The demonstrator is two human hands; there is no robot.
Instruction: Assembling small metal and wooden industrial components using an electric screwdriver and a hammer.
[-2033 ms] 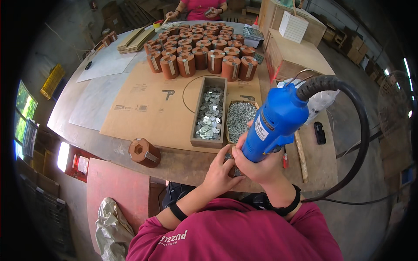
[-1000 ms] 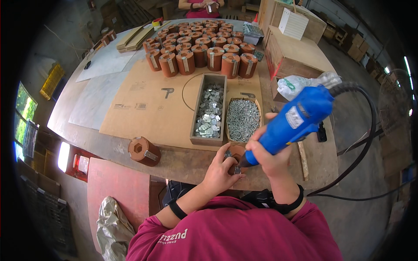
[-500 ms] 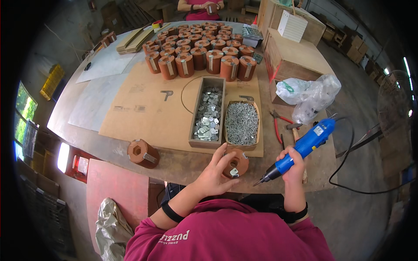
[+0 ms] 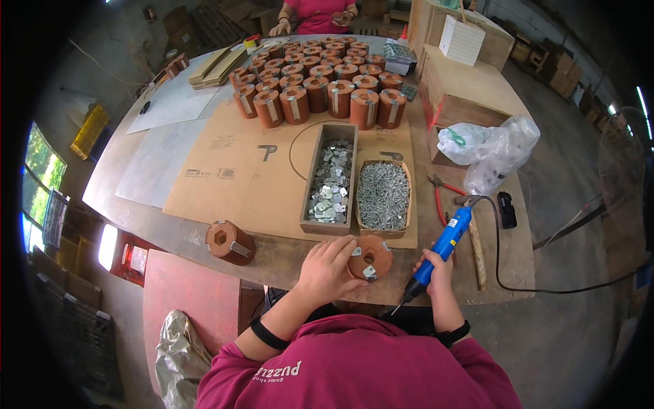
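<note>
At the table's near edge stands a reddish-brown cylinder (image 4: 381, 256) with a hole in its top and small metal plates on its top face. My left hand (image 4: 325, 270) is closed around its left side, thumb at the near side and fingers toward the far side. In my right hand (image 4: 438, 271) is a blue corded electric screwdriver (image 4: 449, 235), tilted with its bit pointing down and left, off the table's near edge. Just beyond the cylinder are a long wooden box of small metal plates (image 4: 331, 187) and a tray of screws (image 4: 383, 194).
Another brown cylinder (image 4: 230, 243) stands to the left, and rows of them (image 4: 295, 103) fill the far side. Red-handled pliers (image 4: 439, 198), a hammer (image 4: 479, 255) and plastic bags (image 4: 501, 150) lie at right. Across the table is a person (image 4: 320, 15).
My left hand has gone from spread fingers over the cylinder to a grip on its side. The screwdriver has swung steeper, its bit now lower and nearer me.
</note>
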